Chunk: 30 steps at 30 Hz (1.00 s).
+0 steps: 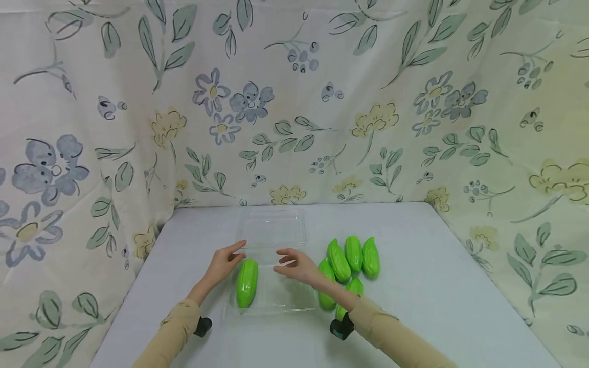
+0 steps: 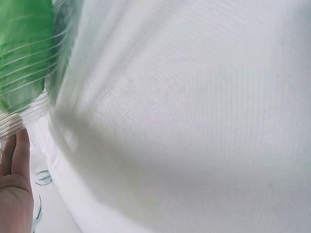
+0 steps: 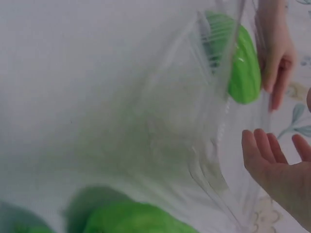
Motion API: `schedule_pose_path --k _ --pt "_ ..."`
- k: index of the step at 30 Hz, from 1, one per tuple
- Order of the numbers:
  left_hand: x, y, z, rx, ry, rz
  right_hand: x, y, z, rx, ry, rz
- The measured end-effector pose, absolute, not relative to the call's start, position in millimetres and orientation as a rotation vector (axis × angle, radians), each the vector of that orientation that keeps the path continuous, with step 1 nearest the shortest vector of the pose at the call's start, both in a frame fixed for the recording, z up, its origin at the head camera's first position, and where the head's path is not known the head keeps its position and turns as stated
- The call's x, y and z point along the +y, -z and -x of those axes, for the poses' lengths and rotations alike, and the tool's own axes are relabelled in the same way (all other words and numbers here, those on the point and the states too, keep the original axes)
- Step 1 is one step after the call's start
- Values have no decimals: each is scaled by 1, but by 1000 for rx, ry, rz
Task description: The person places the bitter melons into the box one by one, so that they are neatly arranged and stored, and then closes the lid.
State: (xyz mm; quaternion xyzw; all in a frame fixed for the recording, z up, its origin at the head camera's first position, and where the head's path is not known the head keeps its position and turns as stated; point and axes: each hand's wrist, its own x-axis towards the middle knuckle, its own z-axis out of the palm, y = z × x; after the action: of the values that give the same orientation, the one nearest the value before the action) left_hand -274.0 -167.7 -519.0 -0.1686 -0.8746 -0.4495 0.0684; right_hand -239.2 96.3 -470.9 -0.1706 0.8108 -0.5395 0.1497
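Observation:
A clear plastic clamshell box [image 1: 287, 301] lies opened on the table, its lid [image 1: 273, 228] folded back to the far side. One glossy green gourd-like vegetable [image 1: 247, 282] lies lengthwise in the left part of the box. At the upper end of that vegetable is my left hand [image 1: 224, 261]; the left wrist view shows its extended fingers [image 2: 20, 155] right at the ribbed box edge. My right hand [image 1: 296, 265] is over the right part of the box, fingers loosely bent and apart, holding nothing. In the right wrist view its palm [image 3: 272, 170] is bare.
Several more green vegetables [image 1: 353, 254] lie on the white table [image 1: 414, 296] right of the box, some partly hidden behind the right forearm. A floral curtain [image 1: 294, 102] hangs behind the table and along its sides. Dark wrist cameras [image 1: 341, 327] sit under both sleeves.

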Motion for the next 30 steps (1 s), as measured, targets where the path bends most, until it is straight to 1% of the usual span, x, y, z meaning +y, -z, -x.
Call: schedule_pose_path --k 5,9,18,30 --pt "-166 518 274 -2636 1362 509 120 457 242 2361 1566 500" --pt "-167 517 274 -2640 1360 511 140 452 239 2375 1561 456" --pt "-168 519 276 -2646 1361 511 180 456 231 2463 1509 336" --pt "-168 519 274 -2655 1346 492 232 453 224 2531 1405 130"
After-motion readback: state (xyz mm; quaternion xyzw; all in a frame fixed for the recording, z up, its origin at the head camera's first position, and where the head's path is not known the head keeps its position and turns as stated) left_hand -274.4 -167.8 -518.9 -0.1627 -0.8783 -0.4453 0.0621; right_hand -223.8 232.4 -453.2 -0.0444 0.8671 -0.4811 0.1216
